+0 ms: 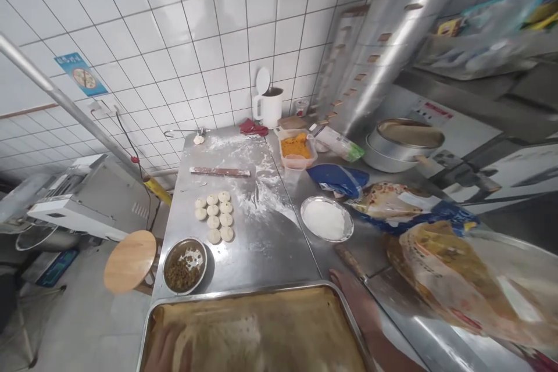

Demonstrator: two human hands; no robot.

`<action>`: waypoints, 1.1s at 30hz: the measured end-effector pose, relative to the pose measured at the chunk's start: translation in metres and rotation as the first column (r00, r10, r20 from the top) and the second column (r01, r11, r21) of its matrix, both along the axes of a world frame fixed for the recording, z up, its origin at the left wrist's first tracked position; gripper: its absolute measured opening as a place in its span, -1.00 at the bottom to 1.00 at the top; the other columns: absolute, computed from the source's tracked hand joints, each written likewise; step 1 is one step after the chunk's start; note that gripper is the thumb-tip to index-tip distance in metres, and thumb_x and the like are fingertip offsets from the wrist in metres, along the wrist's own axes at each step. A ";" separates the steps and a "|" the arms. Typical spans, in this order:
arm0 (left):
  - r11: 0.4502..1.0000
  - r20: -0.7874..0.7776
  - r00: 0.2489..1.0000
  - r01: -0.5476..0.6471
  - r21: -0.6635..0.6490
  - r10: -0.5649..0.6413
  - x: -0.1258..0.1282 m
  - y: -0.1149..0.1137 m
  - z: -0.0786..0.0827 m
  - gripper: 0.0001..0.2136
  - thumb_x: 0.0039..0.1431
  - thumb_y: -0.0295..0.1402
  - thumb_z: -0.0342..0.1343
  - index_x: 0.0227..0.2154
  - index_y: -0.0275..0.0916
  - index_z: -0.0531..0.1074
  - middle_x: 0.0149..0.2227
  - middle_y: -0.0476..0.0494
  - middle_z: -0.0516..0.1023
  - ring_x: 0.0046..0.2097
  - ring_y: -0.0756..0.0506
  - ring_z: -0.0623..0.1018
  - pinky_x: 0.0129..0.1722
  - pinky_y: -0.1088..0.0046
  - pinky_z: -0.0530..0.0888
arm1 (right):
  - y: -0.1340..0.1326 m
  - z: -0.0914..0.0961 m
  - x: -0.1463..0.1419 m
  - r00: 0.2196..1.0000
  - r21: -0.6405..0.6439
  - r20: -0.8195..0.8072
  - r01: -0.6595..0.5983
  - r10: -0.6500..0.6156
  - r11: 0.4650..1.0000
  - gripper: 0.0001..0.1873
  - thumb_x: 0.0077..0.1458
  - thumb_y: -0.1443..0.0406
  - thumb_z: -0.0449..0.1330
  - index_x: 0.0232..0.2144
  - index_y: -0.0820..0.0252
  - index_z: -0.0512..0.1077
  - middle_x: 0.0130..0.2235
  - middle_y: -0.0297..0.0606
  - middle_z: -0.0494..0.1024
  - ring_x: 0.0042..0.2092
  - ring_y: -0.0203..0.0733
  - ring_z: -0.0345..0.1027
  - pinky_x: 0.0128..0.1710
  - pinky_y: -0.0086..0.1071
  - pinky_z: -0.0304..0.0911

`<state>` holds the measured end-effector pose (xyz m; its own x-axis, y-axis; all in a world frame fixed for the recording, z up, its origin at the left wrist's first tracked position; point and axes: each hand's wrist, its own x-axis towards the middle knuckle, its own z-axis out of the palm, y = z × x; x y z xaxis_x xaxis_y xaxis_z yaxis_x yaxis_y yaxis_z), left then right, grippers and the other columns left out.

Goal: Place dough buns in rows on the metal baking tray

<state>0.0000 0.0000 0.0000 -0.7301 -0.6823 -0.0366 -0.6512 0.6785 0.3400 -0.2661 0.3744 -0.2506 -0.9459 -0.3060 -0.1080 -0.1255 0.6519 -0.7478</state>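
Note:
A large metal baking tray [257,290], brown and greasy inside, fills the bottom of the view at the near end of a steel table [257,250]. My left hand [163,349] sits at the tray's left edge, blurred, fingers pointing forward. My right hand [355,302] lies along the tray's right rim, fingers stretched forward. Whether either hand grips the tray, I cannot make out. Beyond the tray sit several small round dough pieces [215,216] and a metal bowl of dark filling [185,264].
A plate of white flour [326,219], a rolling pin [220,171], a tub of orange powder [297,150], a white kettle [269,106], blue and clear bags [436,256] and metal pans [403,142] are on the tables. A wooden stool [129,260] stands at the left.

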 end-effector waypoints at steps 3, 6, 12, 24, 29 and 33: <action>0.989 -0.035 0.989 0.142 -0.051 -0.144 -0.090 -0.020 -0.038 -0.60 0.33 -0.23 0.08 0.19 -0.21 0.39 0.25 -0.33 0.45 0.27 -0.27 0.46 0.21 0.02 0.51 | 0.001 -0.011 -0.002 0.999 0.008 -0.050 -0.011 0.012 1.000 -0.53 0.18 -0.10 -0.05 -0.13 -0.16 0.57 -0.06 -0.21 0.70 0.05 0.23 0.57 0.13 0.14 0.46; 0.980 0.007 0.986 0.165 -0.115 -0.166 -0.171 -0.043 -0.071 -0.34 0.23 -0.46 0.05 0.39 -0.40 0.10 0.31 -0.50 0.35 0.36 -0.33 0.36 0.30 0.09 0.41 | 0.001 -0.018 -0.002 0.995 0.021 -0.102 -0.015 0.017 1.000 -0.59 0.22 -0.07 -0.04 -0.16 -0.23 0.56 -0.10 -0.23 0.70 0.01 0.21 0.59 0.08 0.14 0.50; 0.985 0.160 0.984 0.104 -0.137 -0.081 -0.212 -0.059 -0.111 -0.15 0.12 -0.53 0.08 0.46 -0.47 -0.12 -0.01 -0.48 0.49 0.02 -0.33 0.56 0.06 0.11 0.47 | 0.001 -0.029 0.006 0.986 0.081 -0.158 -0.032 0.045 0.996 -0.63 0.40 0.06 0.00 -0.06 0.07 0.52 -0.06 -0.16 0.65 0.00 0.00 0.55 0.11 0.05 0.44; 0.979 -0.011 0.993 0.121 0.162 -0.121 -0.133 0.026 -0.065 -0.53 0.13 -0.09 0.20 0.07 -0.16 0.44 -0.01 -0.21 0.48 -0.11 -0.18 0.58 -0.09 0.22 0.58 | -0.004 -0.017 0.015 0.978 0.204 -0.192 -0.044 0.084 0.978 -0.76 0.41 0.17 0.13 -0.08 0.19 0.50 -0.13 -0.24 0.58 -0.05 -0.13 0.49 0.02 -0.12 0.44; 0.836 -0.031 0.953 0.280 0.471 -0.302 -0.080 0.133 -0.097 -0.69 0.18 -0.34 0.16 0.00 -0.10 0.46 -0.02 -0.17 0.51 -0.05 -0.17 0.57 -0.05 0.23 0.56 | -0.005 -0.014 0.017 0.977 0.243 -0.202 -0.019 0.070 0.970 -0.77 0.40 0.15 0.14 -0.15 0.18 0.49 -0.19 -0.27 0.56 -0.13 -0.17 0.46 -0.05 -0.17 0.44; 0.889 -0.010 0.922 0.376 0.261 -0.387 -0.080 0.168 -0.133 -0.64 0.26 -0.40 0.12 0.11 -0.10 0.40 0.01 -0.21 0.51 0.00 -0.21 0.55 0.00 0.17 0.55 | -0.005 -0.010 0.018 0.976 0.252 -0.205 -0.018 0.071 0.968 -0.77 0.40 0.15 0.14 -0.18 0.16 0.49 -0.18 -0.27 0.56 -0.16 -0.19 0.45 -0.08 -0.21 0.44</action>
<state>-0.0799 0.1683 -0.1327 -0.9265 -0.3151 -0.2057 -0.3763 0.7722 0.5120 -0.2481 0.3692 -0.2601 -0.9412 -0.3374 0.0143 -0.2957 0.8031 -0.5173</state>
